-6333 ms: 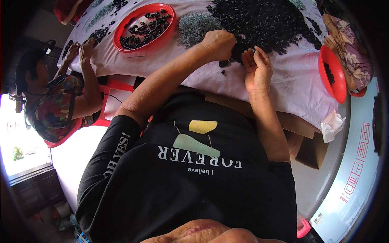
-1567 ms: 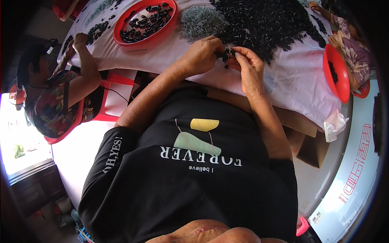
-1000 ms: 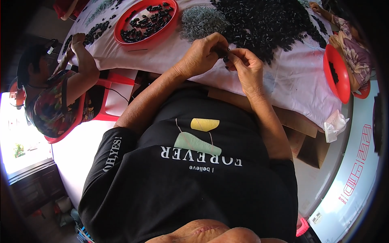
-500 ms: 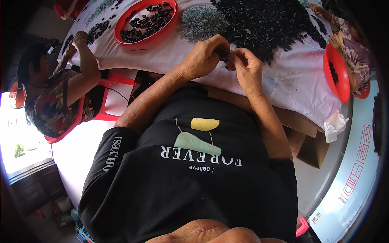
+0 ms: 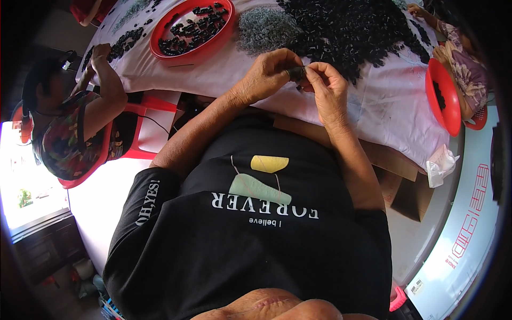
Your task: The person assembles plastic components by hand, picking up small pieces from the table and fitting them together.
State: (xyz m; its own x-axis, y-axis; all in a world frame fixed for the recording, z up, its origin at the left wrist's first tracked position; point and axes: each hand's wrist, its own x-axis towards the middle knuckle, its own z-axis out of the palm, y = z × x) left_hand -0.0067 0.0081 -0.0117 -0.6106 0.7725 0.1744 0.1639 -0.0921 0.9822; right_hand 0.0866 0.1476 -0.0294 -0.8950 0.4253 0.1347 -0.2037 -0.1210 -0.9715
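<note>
Over the near edge of the cloth-covered table, my two hands meet fingertip to fingertip. My left hand (image 5: 266, 79) is closed, pinching a small black part (image 5: 295, 73) between thumb and fingers. Right against it, the thumb and forefinger of my right hand (image 5: 329, 89) are pressed together; what they pinch is too small to make out. Just beyond my hands lies a heap of small grey metal-looking pieces (image 5: 266, 30). Beside it spreads a large pile of black parts (image 5: 346, 34), similar in colour to the one I hold.
A red basin (image 5: 230, 32) with black parts stands at the far left on the pinkish-white cloth (image 5: 373, 114). A co-worker (image 5: 69, 128) sits at the left, hands at another small pile. On the right, another person (image 5: 464, 74) sits by a tilted red basin (image 5: 452, 104). A plastic bag (image 5: 441, 166) hangs at the table's corner.
My left fingers have shifted slightly, so the black part shows more plainly between my hands. My right fingertips have moved a little closer to it. The left co-worker's hands have lowered slightly.
</note>
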